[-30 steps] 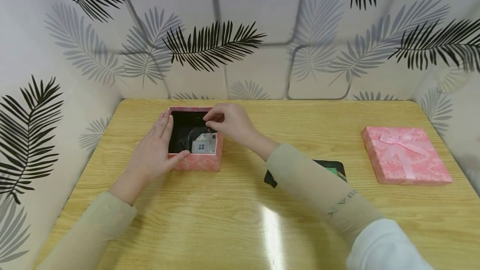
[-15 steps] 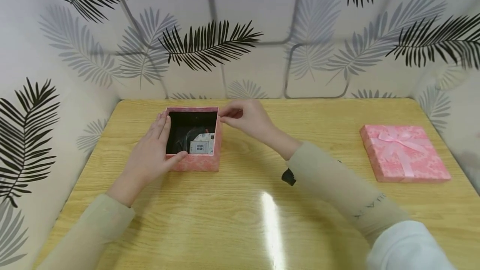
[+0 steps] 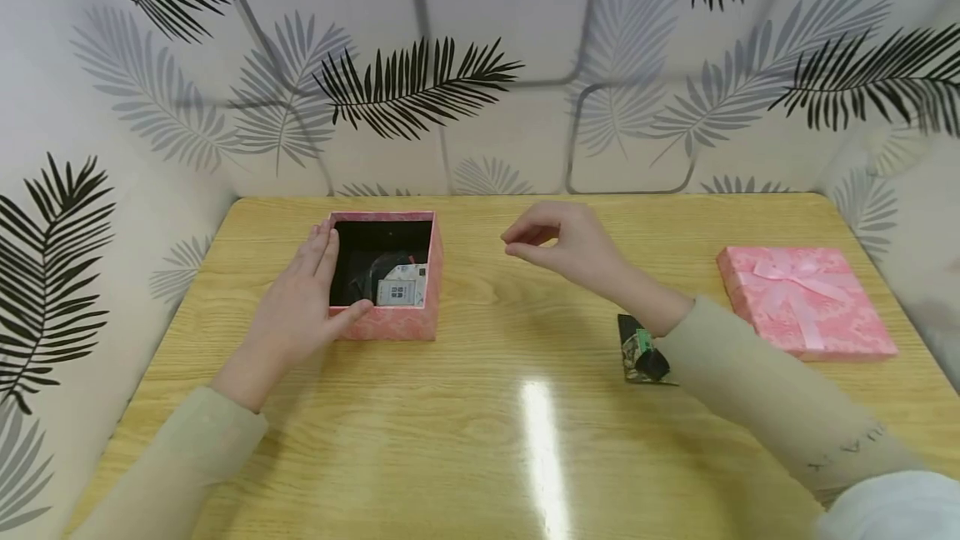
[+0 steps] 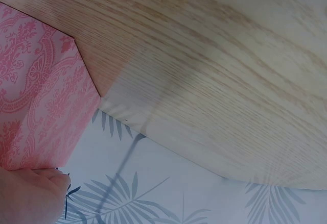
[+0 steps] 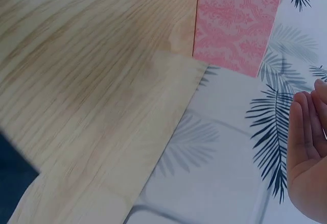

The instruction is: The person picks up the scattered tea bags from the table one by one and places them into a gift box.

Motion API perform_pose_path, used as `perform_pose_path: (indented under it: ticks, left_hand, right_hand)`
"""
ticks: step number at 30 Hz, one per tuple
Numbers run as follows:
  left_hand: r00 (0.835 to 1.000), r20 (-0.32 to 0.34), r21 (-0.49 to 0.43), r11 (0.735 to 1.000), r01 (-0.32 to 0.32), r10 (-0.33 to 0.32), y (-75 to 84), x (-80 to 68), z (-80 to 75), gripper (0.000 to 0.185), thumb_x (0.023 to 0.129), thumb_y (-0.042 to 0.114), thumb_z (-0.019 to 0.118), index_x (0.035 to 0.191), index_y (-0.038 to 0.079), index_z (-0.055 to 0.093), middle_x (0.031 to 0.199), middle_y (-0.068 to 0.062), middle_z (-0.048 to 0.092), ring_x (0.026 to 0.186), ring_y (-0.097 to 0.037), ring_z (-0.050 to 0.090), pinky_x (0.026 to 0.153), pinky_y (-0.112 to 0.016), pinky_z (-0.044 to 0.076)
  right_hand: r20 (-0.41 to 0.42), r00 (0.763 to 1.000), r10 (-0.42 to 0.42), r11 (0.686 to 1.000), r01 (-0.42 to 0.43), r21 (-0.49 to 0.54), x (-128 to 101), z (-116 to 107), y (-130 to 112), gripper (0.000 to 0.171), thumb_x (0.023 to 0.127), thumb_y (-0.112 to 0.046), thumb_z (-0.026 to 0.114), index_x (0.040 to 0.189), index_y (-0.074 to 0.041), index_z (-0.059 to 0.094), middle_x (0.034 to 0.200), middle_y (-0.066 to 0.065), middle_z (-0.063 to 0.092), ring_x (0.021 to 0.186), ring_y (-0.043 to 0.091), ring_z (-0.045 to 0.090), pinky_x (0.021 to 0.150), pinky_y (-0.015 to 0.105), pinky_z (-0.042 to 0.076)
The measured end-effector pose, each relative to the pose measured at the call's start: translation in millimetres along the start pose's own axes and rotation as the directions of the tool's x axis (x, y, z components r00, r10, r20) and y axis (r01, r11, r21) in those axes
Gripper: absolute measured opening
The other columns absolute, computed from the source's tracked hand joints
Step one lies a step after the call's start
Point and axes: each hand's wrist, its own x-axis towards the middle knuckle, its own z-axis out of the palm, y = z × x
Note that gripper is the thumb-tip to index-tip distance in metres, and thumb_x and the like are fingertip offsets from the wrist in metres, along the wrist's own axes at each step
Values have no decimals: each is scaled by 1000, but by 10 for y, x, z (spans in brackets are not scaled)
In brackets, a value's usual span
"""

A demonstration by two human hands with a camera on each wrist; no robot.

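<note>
The left hand point(image 3: 300, 307) is resting against the open pink box point(image 3: 390, 325), which is sitting toward ten o'clock on the wooden surface point(image 3: 480, 440). Its fingers point(image 3: 324, 250) are lying straight and pressed together along the box's nine o'clock wall, while the thumb is lying across the near rim at the box's seven o'clock corner. The left wrist view is showing only the patterned pink wall of the box point(image 4: 36, 91) with a bit of the hand at its lower edge.

Inside the box, against its black lining, a small white card point(image 3: 402, 286) with dark print is leaning at the five o'clock corner, with a curved clear piece just behind it that is too dim to make out.

The right hand point(image 3: 570, 244) is hovering above the surface at three o'clock of the box, well apart from it. Its fingers point(image 3: 525, 232) are curling loosely toward the thumb, almost pinching, and holding nothing.

A small dark packet point(image 3: 637, 350) with green print is lying on the surface just under the right wrist. A pink lid with a ribbon bow point(image 3: 806, 300) is lying flat toward three o'clock on the surface, well apart from both hands.
</note>
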Motion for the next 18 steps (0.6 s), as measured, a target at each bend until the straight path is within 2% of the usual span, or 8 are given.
perform_pose_path:
  ticks: [7, 18]
  left_hand:
    - [1000, 19, -6, 1000, 15, -15, 6, 4, -10, 111, 100, 69, 55, 168, -6, 11, 178, -24, 9, 166, -43, 12, 132, -60, 24]
    - [1000, 12, 1, 1000, 3, -3, 14, 1, -18, 111, 100, 71, 54, 167, -7, 12, 178, -24, 10, 165, -43, 13, 131, -60, 26]
  right_hand:
    - [-22, 1000, -1, 999, -1, -53, -242, -262, 111, 13, 94, -5, 81, 107, -7, 83, 104, 10, 81, 88, 7, 73, 81, 15, 59]
    - [-52, 999, -14, 993, 7, -118, -581, -535, 311, 15, 91, -2, 82, 105, -7, 82, 101, 9, 81, 86, -7, 69, 81, 13, 59]
